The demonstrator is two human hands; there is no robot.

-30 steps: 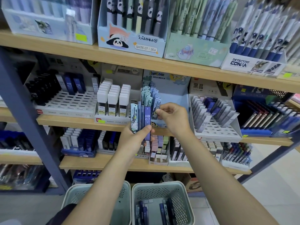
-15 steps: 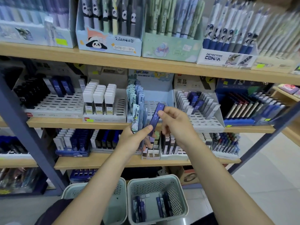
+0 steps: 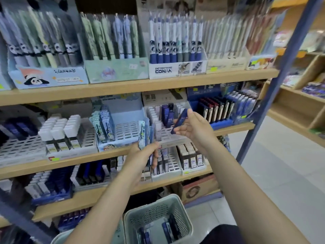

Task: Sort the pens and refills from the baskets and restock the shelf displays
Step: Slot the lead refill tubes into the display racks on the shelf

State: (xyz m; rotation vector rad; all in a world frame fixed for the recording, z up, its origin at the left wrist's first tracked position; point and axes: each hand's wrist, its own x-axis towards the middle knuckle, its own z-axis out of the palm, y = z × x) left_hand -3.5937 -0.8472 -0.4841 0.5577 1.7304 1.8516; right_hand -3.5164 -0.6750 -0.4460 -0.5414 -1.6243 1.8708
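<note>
My right hand [image 3: 195, 128] pinches a dark blue refill case [image 3: 181, 120], tilted, right in front of a grey slotted display tray [image 3: 173, 138] on the middle shelf that holds a few similar dark cases [image 3: 167, 113]. Lower and to the left, my left hand [image 3: 140, 155] grips a small stack of refill cases [image 3: 145, 134], pale printed ones and blue ones, upright. Below my arms, a pale green basket [image 3: 156, 206] on the floor holds several dark blue refill cases [image 3: 167, 229].
A second basket's rim [image 3: 59, 238] shows at bottom left. A light blue cartoon display [image 3: 123, 131] stands left of the grey tray, with white-capped cases [image 3: 61, 132] further left. Pen boxes [image 3: 175, 67] line the top shelf. A blue upright post [image 3: 274, 81] bounds the right side.
My right hand has carried the dark blue case up and to the right, away from the stack and over to the grey tray. The view has shifted to the right.
</note>
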